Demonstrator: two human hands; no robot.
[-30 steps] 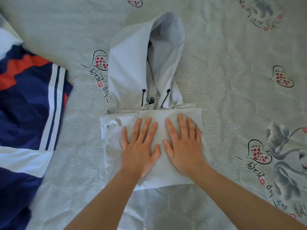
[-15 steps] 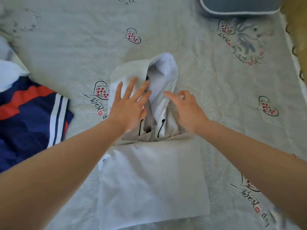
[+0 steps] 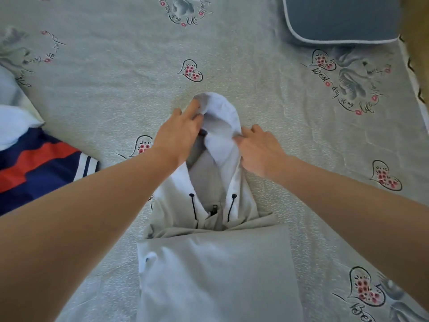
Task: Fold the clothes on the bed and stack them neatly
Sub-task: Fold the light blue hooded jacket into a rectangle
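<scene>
Both-handed, left hand (image 3: 178,133) and right hand (image 3: 257,149) pinching the hood (image 3: 220,122).

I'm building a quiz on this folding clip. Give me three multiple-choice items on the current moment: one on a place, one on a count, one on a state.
1. Where does the blue pillow lie?
A. far right corner
B. under the hoodie
C. beside the left elbow

2. How many black drawcord ends hang at the hoodie's neck?
A. one
B. two
C. four

3. What do the hands do to the hood?
A. hover apart from it
B. press it flat
C. grip its sides

Key: 1 A, it lies at the upper right; 2 B, one on each side of the zip; 3 C, left hand and right hand pinch the fabric.
</scene>
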